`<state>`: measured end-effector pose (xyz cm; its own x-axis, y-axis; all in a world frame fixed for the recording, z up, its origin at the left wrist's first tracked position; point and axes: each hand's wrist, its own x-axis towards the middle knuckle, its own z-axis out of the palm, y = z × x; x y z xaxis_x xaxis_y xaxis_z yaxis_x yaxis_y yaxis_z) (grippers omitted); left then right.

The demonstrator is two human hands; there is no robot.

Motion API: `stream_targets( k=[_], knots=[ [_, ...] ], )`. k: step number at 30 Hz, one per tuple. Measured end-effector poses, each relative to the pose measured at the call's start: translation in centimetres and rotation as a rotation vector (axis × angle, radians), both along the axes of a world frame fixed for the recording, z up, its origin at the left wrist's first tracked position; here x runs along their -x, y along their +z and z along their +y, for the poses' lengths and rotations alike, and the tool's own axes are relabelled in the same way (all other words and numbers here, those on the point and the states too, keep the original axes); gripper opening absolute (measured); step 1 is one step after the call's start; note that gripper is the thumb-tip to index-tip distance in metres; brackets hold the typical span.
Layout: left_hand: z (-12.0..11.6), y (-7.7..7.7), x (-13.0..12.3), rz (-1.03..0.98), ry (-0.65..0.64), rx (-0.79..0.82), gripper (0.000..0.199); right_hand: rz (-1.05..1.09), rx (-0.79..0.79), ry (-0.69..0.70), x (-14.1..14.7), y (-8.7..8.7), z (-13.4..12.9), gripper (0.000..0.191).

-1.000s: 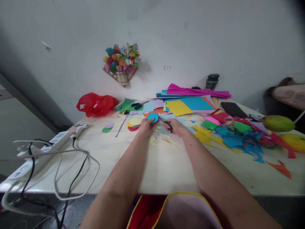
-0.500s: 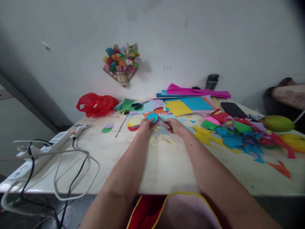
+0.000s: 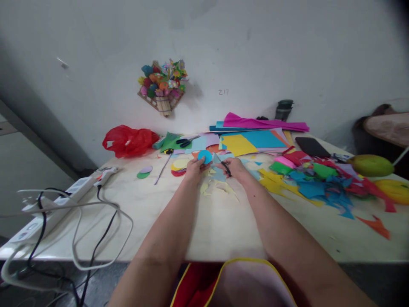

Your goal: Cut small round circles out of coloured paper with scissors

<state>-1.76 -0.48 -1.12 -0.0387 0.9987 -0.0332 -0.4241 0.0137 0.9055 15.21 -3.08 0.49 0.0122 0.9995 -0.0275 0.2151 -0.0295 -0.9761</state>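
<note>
Near the middle of the table, my left hand [image 3: 194, 169] pinches a round blue paper disc [image 3: 205, 157] by its lower left edge. My right hand [image 3: 235, 167] is closed on dark-handled scissors [image 3: 226, 169], whose blades point up and left, close to the disc's right side. Pale yellow scraps [image 3: 220, 186] lie on the table below the hands. A pile of pale yellow discs [image 3: 180, 164] over red ones sits just left of my left hand. Farther left, a lilac and a green disc [image 3: 144, 175] overlap.
Colored sheets [image 3: 239, 144] lie at the back, near a second pair of scissors [image 3: 187, 141] and a red plastic bag [image 3: 129, 140]. Colorful scraps [image 3: 322, 185] and mangoes [image 3: 372, 165] are on the right. Cables and a power strip [image 3: 57, 207] line the left edge.
The blue disc has turned slightly in my left hand and shows more of its face. The scissors have shifted slightly relative to the disc.
</note>
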Motion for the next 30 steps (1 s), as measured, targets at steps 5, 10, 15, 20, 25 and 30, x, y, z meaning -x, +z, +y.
stream_targets(
  k=[5,10,15,20,25,30],
  knots=[
    [0.1,-0.1,-0.2,0.042,0.012,-0.014,0.024,-0.476,-0.125,-0.121,-0.2,0.1,-0.1,0.020],
    [0.3,-0.5,-0.2,0.071,0.022,-0.057,0.027,-0.870,-0.131,-0.149,-0.1,0.8,-0.8,0.031],
    [-0.1,-0.2,-0.4,0.118,-0.024,-0.062,0.033,-0.969,-0.098,-0.137,-0.1,0.9,-0.7,0.038],
    [-0.5,0.3,-0.5,0.164,-0.058,-0.054,0.033,-0.983,-0.096,-0.087,0.1,1.2,-1.0,0.031],
    [-0.5,0.2,-0.5,0.145,-0.048,-0.048,0.030,-0.986,-0.116,-0.090,0.3,1.4,-1.6,0.026],
    [-0.4,0.1,-0.5,0.120,-0.036,-0.024,0.026,-0.808,-0.158,-0.162,0.0,0.8,-0.7,0.019]
  ],
)
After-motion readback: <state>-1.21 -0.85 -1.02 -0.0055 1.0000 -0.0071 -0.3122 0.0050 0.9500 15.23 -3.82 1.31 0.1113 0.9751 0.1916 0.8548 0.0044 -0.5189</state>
